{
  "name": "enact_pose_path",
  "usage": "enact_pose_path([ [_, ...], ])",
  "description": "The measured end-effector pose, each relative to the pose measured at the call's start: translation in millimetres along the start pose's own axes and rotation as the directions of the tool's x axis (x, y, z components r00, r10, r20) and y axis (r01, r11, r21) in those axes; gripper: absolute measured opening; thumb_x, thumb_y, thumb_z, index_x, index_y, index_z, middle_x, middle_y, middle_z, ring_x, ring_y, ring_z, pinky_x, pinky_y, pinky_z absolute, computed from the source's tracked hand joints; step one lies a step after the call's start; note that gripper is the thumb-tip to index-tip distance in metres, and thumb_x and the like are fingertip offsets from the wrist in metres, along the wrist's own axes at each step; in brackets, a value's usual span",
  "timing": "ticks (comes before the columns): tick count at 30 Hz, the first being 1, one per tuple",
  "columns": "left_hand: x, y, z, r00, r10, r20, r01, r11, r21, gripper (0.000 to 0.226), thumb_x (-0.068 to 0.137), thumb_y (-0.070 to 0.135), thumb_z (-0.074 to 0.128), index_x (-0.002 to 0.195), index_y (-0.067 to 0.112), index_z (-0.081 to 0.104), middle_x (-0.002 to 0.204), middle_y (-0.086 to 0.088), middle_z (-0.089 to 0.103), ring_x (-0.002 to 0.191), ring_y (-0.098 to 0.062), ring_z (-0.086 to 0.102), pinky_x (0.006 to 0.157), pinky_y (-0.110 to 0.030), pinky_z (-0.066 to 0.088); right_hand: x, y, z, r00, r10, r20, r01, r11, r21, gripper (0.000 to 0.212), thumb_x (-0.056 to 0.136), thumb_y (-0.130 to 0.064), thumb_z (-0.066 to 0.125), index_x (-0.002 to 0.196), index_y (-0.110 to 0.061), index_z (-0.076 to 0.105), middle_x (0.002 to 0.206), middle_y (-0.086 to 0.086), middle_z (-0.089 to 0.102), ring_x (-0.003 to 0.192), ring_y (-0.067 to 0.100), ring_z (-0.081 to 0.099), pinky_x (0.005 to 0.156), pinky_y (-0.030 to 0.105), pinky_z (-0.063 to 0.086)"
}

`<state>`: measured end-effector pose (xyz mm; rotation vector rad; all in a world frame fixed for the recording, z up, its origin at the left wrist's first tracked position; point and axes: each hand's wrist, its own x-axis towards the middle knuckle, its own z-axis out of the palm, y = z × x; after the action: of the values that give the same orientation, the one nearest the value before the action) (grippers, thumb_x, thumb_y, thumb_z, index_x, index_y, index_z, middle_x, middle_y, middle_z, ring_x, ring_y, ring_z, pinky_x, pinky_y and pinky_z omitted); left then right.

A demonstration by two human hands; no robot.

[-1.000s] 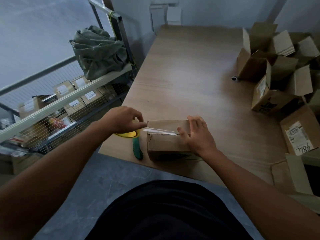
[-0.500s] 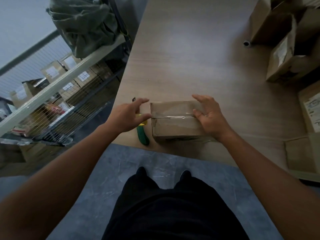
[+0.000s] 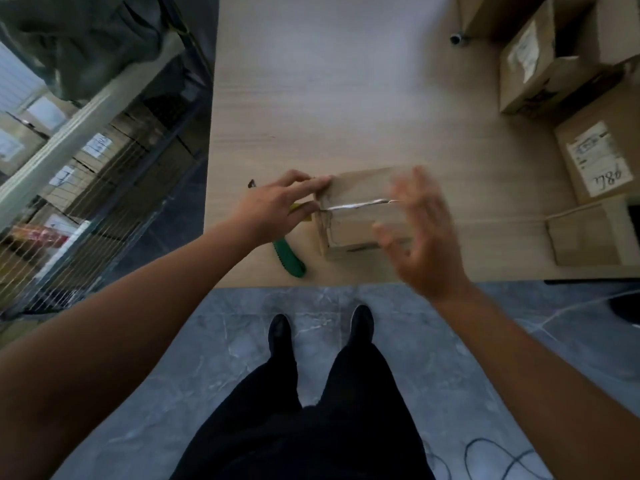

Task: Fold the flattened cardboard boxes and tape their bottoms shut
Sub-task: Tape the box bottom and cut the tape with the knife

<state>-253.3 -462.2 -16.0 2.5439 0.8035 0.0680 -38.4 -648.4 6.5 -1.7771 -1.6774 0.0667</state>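
Observation:
A small brown cardboard box (image 3: 356, 188) stands near the table's front edge, bottom up, with a shiny strip of clear tape (image 3: 353, 205) along its middle seam. My left hand (image 3: 277, 209) lies flat against the box's left end, fingers stretched onto its top corner. My right hand (image 3: 420, 233) hovers over the box's right half, fingers spread, blurred by motion; whether it touches the box I cannot tell. A green and yellow tape dispenser (image 3: 289, 259) lies on the table left of the box, partly hidden under my left hand.
Several folded cardboard boxes (image 3: 540, 67) and a labelled one (image 3: 599, 157) crowd the table's right side. A flat cardboard piece (image 3: 585, 237) lies at the right front. A wire shelf with boxes (image 3: 86, 161) and a grey bag (image 3: 79, 39) stands left. My feet are below the table edge.
The camera has tilted down. My right hand has lifted off the box's right end and moves, blurred, above it. My left hand has slid onto the box's left top corner.

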Motion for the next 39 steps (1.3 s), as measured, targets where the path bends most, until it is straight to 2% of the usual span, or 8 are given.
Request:
enact_pose_path([
  [4,7.5,-3.1,-5.1,0.998,0.053,-0.037,-0.052,0.998,0.025,0.053,0.101,0.055,0.042,0.153,0.041,0.039,0.136,0.001,0.053,0.101,-0.026,0.064,0.077,-0.041,0.054,-62.7,-73.5,75.0,0.956,-0.125,0.266,0.074,0.978,0.193,0.044,0.098,-0.030,0.065,0.130,0.000,0.063,0.136,0.015,0.061,0.134,0.030,0.052,0.111,0.044,0.043],
  [8,17.7,-9.2,-5.3,0.992,0.120,-0.044,-0.116,0.990,0.076,0.052,0.104,0.050,0.045,0.154,0.043,0.035,0.137,0.004,0.053,0.105,-0.021,0.061,0.076,-0.033,0.046,-56.6,-93.7,169.5,0.918,0.260,0.301,-0.301,0.948,0.100,0.061,0.094,-0.035,0.069,0.141,0.001,0.052,0.139,0.018,0.054,0.129,0.033,0.051,0.105,0.046,0.048],
  [14,24.0,-18.0,-4.1,0.988,0.150,-0.035,-0.147,0.986,0.079,0.053,0.103,0.051,0.045,0.154,0.042,0.037,0.136,0.006,0.052,0.104,-0.018,0.061,0.077,-0.030,0.045,-25.0,-89.4,230.3,0.863,0.460,0.208,-0.418,0.882,-0.217,0.052,0.078,-0.027,0.084,0.119,-0.003,0.062,0.110,0.018,0.062,0.095,0.040,0.059,0.079,0.048,0.052],
  [18,24.5,-17.7,-4.9,0.987,0.157,-0.021,-0.156,0.987,0.042,0.052,0.103,0.051,0.045,0.154,0.042,0.038,0.135,0.005,0.052,0.105,-0.021,0.062,0.080,-0.035,0.051,-49.7,-85.5,204.3,0.852,0.435,0.291,-0.424,0.900,-0.106,0.035,0.091,-0.019,0.069,0.118,0.001,0.058,0.109,0.021,0.056,0.093,0.041,0.058,0.077,0.049,0.052],
  [22,21.6,-18.3,-1.9,0.992,0.127,-0.017,-0.127,0.992,0.028,0.051,0.103,0.051,0.045,0.154,0.044,0.036,0.137,0.006,0.050,0.106,-0.023,0.062,0.079,-0.035,0.049,-97.0,-96.7,123.7,0.687,0.492,0.535,-0.629,0.771,0.098,0.029,0.106,-0.033,0.044,0.128,-0.014,0.049,0.112,0.005,0.049,0.092,0.021,0.056,0.080,0.041,0.048],
  [28,16.3,-17.1,1.9,0.998,0.058,-0.032,-0.060,0.996,-0.071,0.052,0.102,0.054,0.048,0.152,0.045,0.038,0.136,0.010,0.051,0.112,-0.023,0.061,0.083,-0.033,0.046,-97.9,-124.8,28.8,0.651,0.668,0.361,-0.751,0.635,0.181,0.031,0.102,-0.051,0.044,0.110,-0.025,0.058,0.079,-0.012,0.052,0.067,0.003,0.051,0.060,0.023,0.039],
  [34,8.5,-7.9,4.0,0.998,-0.043,-0.053,0.035,0.987,-0.156,0.060,0.098,0.055,0.054,0.152,0.033,0.036,0.142,0.004,0.055,0.118,-0.027,0.061,0.089,-0.040,0.051,-15.4,-124.8,24.8,0.784,0.616,0.073,-0.621,0.777,0.107,0.016,0.105,-0.026,0.045,0.100,-0.014,0.054,0.089,-0.004,0.049,0.086,0.016,0.047,0.077,0.031,0.038],
  [39,3.4,3.2,3.7,0.983,-0.177,-0.049,0.163,0.964,-0.211,0.046,0.097,0.055,0.057,0.128,0.021,0.051,0.126,0.004,0.065,0.108,-0.024,0.065,0.075,-0.033,0.044,16.3,-107.4,51.6,0.712,0.660,0.239,-0.639,0.750,-0.170,0.047,0.106,-0.034,0.042,0.133,0.004,0.053,0.149,0.020,0.046,0.142,0.032,0.037,0.119,0.041,0.029],
])
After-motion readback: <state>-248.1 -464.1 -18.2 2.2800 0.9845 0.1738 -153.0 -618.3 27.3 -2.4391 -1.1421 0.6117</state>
